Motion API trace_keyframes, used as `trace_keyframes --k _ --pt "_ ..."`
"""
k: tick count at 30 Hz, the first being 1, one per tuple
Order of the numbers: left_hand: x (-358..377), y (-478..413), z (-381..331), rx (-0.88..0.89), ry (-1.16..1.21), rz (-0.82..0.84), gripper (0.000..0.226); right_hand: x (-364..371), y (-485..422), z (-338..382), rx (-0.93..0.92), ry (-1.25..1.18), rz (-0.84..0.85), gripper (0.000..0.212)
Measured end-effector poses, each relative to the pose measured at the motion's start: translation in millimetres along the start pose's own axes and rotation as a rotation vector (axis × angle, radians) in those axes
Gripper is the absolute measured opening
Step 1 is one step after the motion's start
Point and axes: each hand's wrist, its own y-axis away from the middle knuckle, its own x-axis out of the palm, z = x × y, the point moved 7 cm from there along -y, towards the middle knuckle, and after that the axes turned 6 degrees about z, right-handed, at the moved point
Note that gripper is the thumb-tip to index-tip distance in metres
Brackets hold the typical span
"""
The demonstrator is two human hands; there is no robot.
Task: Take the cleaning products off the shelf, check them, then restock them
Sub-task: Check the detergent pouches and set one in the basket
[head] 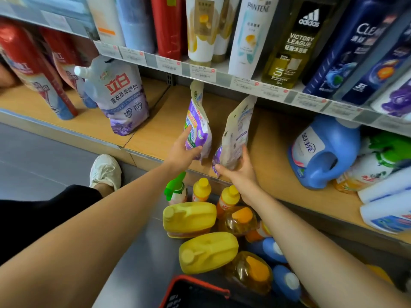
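Both forearms stretch past the yellow jugs [189, 218] on the floor to the lower shelf's [273, 165] front edge, where the left hand [184, 152] pinches the purple pouch [196, 127] and the right hand [240, 172] cups the pale pouch [235, 134] at its base, probably steadying both upright for restocking.

Retail shop aisle. A strip of printed price labels [202, 73] runs along the shelf edge from 10 to 3 o'clock; branded shampoo bottles [251, 34] stand ranked at 12 o'clock; detergent pouches [124, 101] and a blue detergent jug [322, 152] occupy the wooden lower shelf [160, 125]; a red-rimmed basket [200, 282] sits at 6 o'clock.
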Motion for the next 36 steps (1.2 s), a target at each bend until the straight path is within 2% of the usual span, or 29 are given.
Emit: trace_keyframes --k 4,8,13,16,19,21,23,25,27,30,32,34,36 --pt "1 -12 7 -0.019 -0.059 0.051 0.074 9 -21 4 -0.041 0.021 -0.032 0.100" --pt "-2 -11 16 0.014 -0.099 0.008 0.066 14 -46 14 -0.088 0.001 0.097 0.082" --pt "1 -2 24 0.018 -0.030 -0.098 0.067 9 -90 19 0.073 -0.144 0.246 0.052" --pt "-1 1 28 0.021 0.010 -0.103 0.057 0 -111 20 0.123 -0.225 0.213 0.067" --pt "-22 -4 31 -0.002 -0.023 -0.160 0.037 -12 -111 14 0.074 -0.154 0.012 0.068" --pt "-42 -11 27 -0.007 -0.060 -0.260 0.042 -14 -91 7 0.022 -0.070 -0.111 0.078" --pt "-56 -20 21 -0.013 -0.102 -0.309 0.071 -1 -69 5 -0.092 -0.058 -0.063 0.092" --pt "-60 -30 17 -0.042 -0.095 -0.258 0.103 16 -57 6 -0.165 -0.034 0.016 0.094" --pt "-56 -40 17 -0.053 0.021 -0.163 0.116 23 -58 13 -0.186 -0.035 0.006 0.097" --pt "-55 -53 21 -0.055 0.102 -0.084 0.114 26 -69 24 -0.181 -0.044 -0.024 0.096" --pt "-56 -61 24 -0.047 0.114 -0.048 0.099 25 -78 24 -0.167 -0.027 -0.002 0.093" --pt "-58 -65 27 -0.033 0.131 -0.058 0.084 27 -86 24 -0.131 -0.023 0.064 0.087" --pt "-62 -65 32 -0.028 0.149 -0.112 0.081 33 -92 27 -0.104 -0.018 0.138 0.077"
